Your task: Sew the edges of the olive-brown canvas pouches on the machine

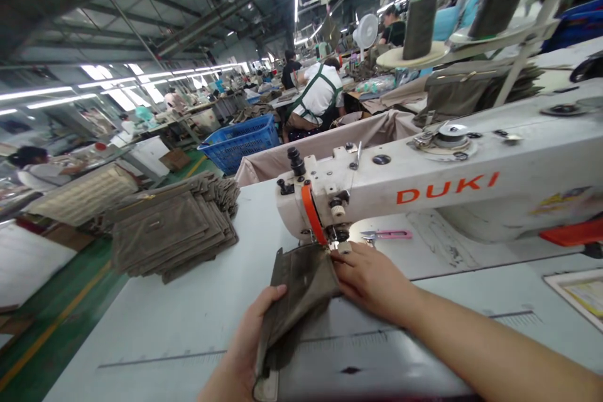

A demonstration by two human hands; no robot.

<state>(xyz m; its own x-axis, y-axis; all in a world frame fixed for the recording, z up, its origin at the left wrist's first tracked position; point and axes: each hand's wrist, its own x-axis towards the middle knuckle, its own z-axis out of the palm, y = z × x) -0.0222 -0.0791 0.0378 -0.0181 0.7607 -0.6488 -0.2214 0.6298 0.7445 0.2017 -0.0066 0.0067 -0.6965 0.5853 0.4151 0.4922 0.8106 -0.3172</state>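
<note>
An olive-brown fabric pouch piece [304, 279] lies under the needle area of a white sewing machine [367, 188], its near part bent up off the table. My left hand [249, 339] grips its left edge, thumb on top and the other fingers hidden below. Close beside the needle, my right hand [372, 276] pinches the right edge of the cloth; a pale band wraps one finger. An orange guard [313, 213] partly covers the needle. Behind my right hand, pink-handled thread snips [391, 234] rest on the machine bed.
Stacked olive-brown pouches [164, 226] stand at the table's left edge. Beyond the machine are a cloth-lined bin [264, 163] and a blue basket [245, 141]. Thread cones [419, 25] rise at the right. A person in a white shirt [320, 88] bends over work behind.
</note>
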